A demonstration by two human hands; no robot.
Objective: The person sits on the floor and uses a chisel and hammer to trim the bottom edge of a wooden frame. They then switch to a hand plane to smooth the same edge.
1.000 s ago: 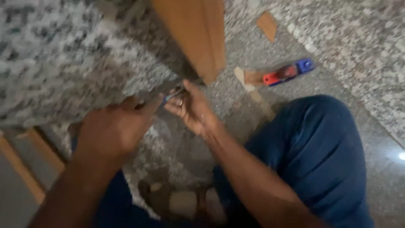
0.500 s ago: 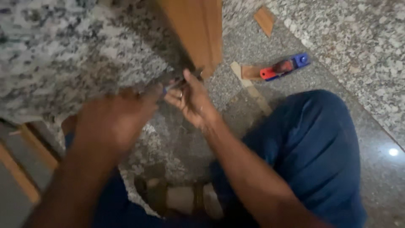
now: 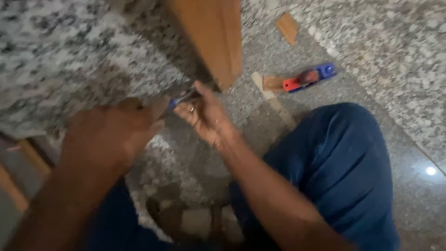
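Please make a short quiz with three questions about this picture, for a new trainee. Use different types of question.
1. True or false: the red and blue tool lies on the granite floor, apart from both hands.
2. Which hand lies closest to the lower end of the wooden piece? A) the left hand B) the right hand C) neither, both hands are far from it
3. Fill in: the slim tool with a blue part lies between the two ____.

Key:
1. True.
2. B.
3. Hands. The blur hides which fingers grip it.
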